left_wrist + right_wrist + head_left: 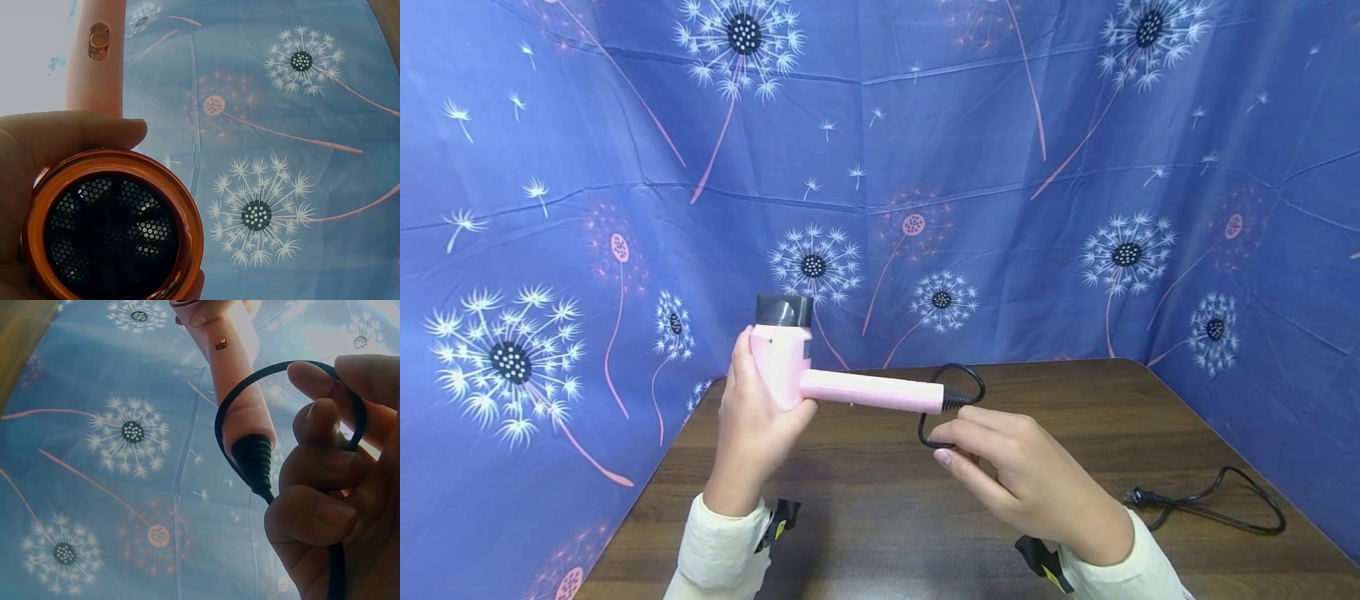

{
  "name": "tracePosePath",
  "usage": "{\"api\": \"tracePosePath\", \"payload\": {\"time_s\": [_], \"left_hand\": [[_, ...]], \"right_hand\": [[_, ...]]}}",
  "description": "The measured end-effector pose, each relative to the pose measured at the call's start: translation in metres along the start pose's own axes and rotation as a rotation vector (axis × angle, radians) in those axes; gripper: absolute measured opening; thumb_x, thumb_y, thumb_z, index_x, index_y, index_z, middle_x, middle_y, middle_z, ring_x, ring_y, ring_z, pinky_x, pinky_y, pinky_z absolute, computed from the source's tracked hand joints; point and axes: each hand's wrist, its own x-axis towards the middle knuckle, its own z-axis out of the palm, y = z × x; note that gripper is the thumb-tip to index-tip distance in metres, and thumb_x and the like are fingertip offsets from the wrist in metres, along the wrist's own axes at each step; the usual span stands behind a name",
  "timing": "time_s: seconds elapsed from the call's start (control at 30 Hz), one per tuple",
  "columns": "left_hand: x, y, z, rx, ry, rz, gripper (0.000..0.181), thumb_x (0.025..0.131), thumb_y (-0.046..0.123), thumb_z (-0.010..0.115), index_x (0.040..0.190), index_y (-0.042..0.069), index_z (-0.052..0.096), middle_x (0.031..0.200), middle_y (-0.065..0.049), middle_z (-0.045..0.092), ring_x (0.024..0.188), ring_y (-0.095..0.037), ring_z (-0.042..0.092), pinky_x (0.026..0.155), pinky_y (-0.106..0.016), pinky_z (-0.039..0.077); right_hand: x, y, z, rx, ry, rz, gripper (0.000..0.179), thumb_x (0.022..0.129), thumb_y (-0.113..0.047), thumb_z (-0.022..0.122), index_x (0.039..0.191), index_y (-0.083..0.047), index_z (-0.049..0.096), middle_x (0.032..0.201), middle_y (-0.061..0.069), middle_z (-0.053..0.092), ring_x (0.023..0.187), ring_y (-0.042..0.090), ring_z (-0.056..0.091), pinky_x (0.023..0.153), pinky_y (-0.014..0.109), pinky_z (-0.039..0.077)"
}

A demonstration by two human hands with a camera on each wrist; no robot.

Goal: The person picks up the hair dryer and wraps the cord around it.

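Note:
A pink hair dryer point(872, 390) is held up above the table, its handle pointing right and its black nozzle point(784, 311) upward. My left hand point(756, 421) grips the dryer's body; in the left wrist view the thumb lies beside the round mesh air inlet point(112, 231), and a slide switch point(99, 39) shows on the handle. The black cord point(234, 394) loops out of the ribbed sleeve at the handle's end. My right hand point(1018, 467) holds this cord between curled fingers, just below the handle's end.
On the right of the brown wooden table point(880, 517) lies the cord's plug point(1138, 497) with a bent length of black cord point(1232, 523). A blue curtain point(1000, 208) with dandelion prints surrounds the table's back and sides.

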Motion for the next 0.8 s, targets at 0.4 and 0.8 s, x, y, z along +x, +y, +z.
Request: {"api": "tracePosePath", "payload": {"time_s": [0.4,0.8], "left_hand": [[-0.0015,0.0012,0.0008,0.033,-0.032,0.034,0.122,0.058,0.015,0.088,0.163,0.018,0.025,0.143,-0.015,0.053,0.098,-0.038,0.06,0.077,-0.057,0.051],[-0.0022,0.0015,0.0009,0.073,-0.06,0.075,0.122,0.059,0.018,0.088,0.163,0.024,0.025,0.136,-0.012,0.056,0.092,-0.036,0.062,0.07,-0.055,0.052]], "right_hand": [[0.0004,0.0008,-0.0036,-0.029,0.029,-0.043,0.012,0.097,-0.013,0.069,0.108,-0.018,0.071,0.086,-0.017,0.052,0.072,-0.006,0.044,0.066,0.008,0.038],[0.0005,0.0005,-0.0049,-0.058,0.04,-0.04,0.01,0.102,-0.023,0.065,0.106,-0.018,0.072,0.084,-0.016,0.053,0.073,-0.006,0.044,0.065,0.01,0.039]]}}
